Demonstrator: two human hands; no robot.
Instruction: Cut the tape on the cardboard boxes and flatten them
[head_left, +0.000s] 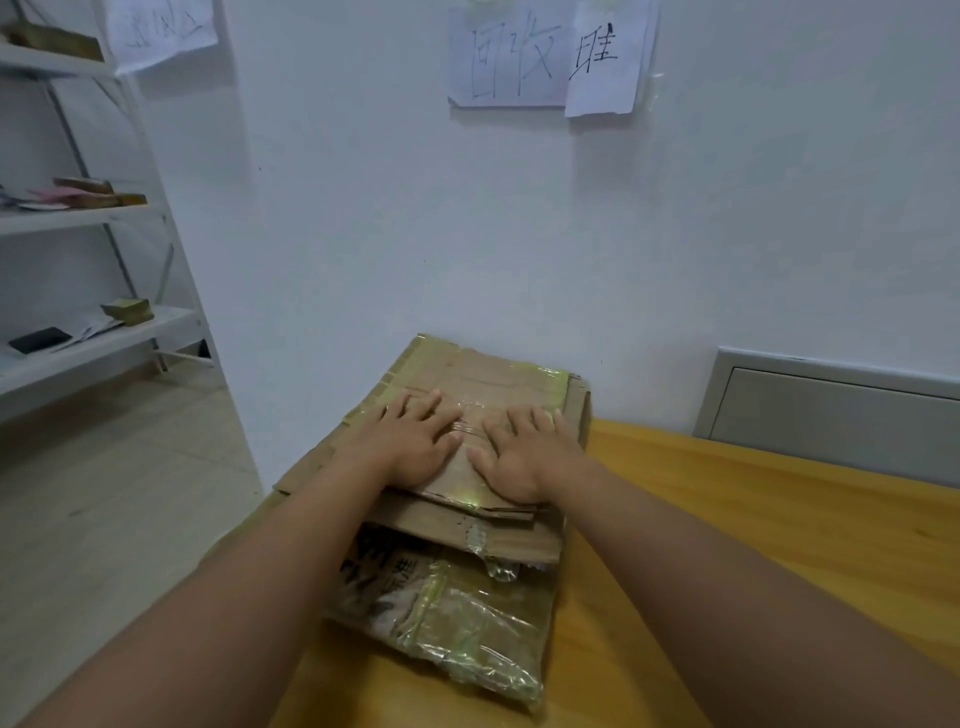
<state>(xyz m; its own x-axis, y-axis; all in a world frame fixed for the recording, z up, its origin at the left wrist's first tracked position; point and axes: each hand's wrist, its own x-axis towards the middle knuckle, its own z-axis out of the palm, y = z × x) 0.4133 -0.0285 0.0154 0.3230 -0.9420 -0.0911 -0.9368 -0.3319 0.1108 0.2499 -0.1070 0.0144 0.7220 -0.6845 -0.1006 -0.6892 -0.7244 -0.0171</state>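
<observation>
A stack of flattened brown cardboard boxes (483, 379) lies on the far left corner of a yellow wooden table (727, 545), against the white wall. Clear tape strips shine on several pieces. The lowest near piece (467, 613) carries black print and crumpled tape. My left hand (415, 441) and my right hand (519, 457) lie flat side by side on the top sheet, fingers straight and spread, pressing it down. Neither hand holds anything. No cutting tool shows.
A white metal shelf rack (104, 332) stands at the left with small cardboard pieces and papers on it. Handwritten paper signs (545, 57) hang on the wall. A grey wall panel (831, 405) sits behind the table at right. Grey tiled floor (104, 493) lies to the left.
</observation>
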